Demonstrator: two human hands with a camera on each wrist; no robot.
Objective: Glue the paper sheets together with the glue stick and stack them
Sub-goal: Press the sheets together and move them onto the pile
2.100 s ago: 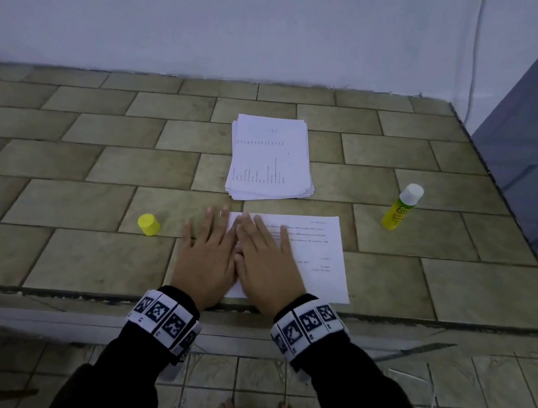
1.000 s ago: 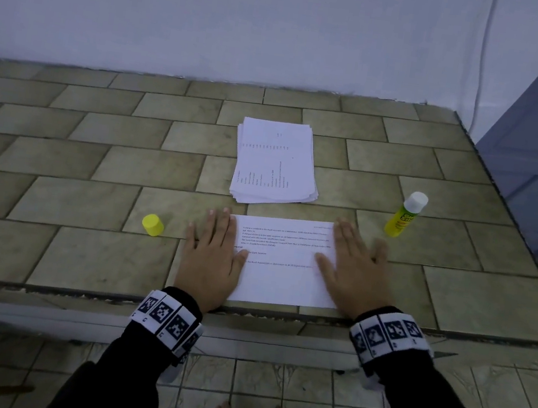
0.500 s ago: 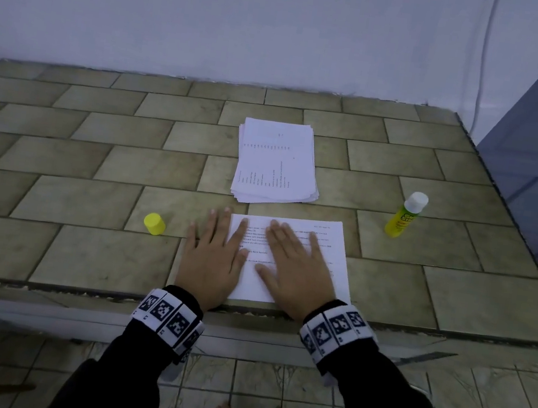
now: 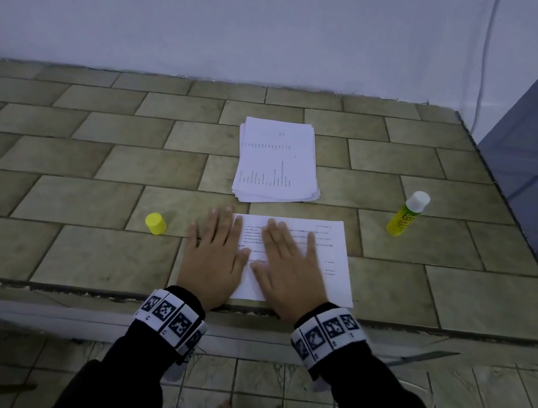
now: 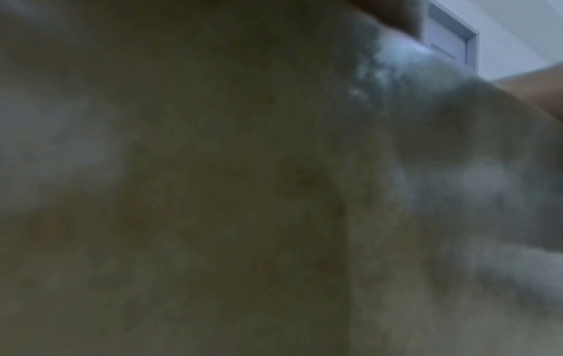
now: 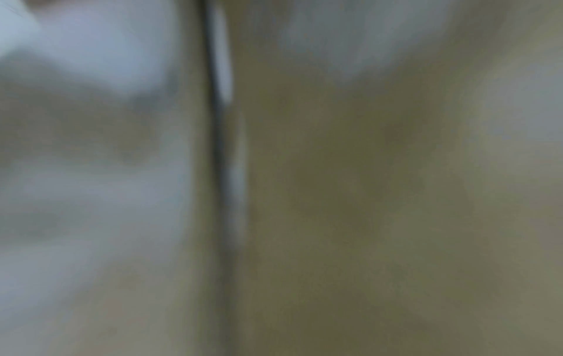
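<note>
Tiled ledge (image 4: 88, 247) of olive-brown rectangular tiles, dark grout, ending at a white wall. Directly on it: printed sheet (image 4: 331, 264) at the near edge, flat under the fingers; stack of sheets (image 4: 276, 163) just beyond the fingertips; yellow cap (image 4: 155, 223) upright left of the fingers; glue stick (image 4: 407, 214) upright, well to the right.

Left hand (image 4: 213, 258) lies palm down, fingers straight and slightly spread, pointing far. Right hand (image 4: 289, 270) lies flat just beside it on the right, fingers straight, thumbs nearly touching. Both wrists wear patterned bands over dark sleeves. Wrist views blurred.
</note>
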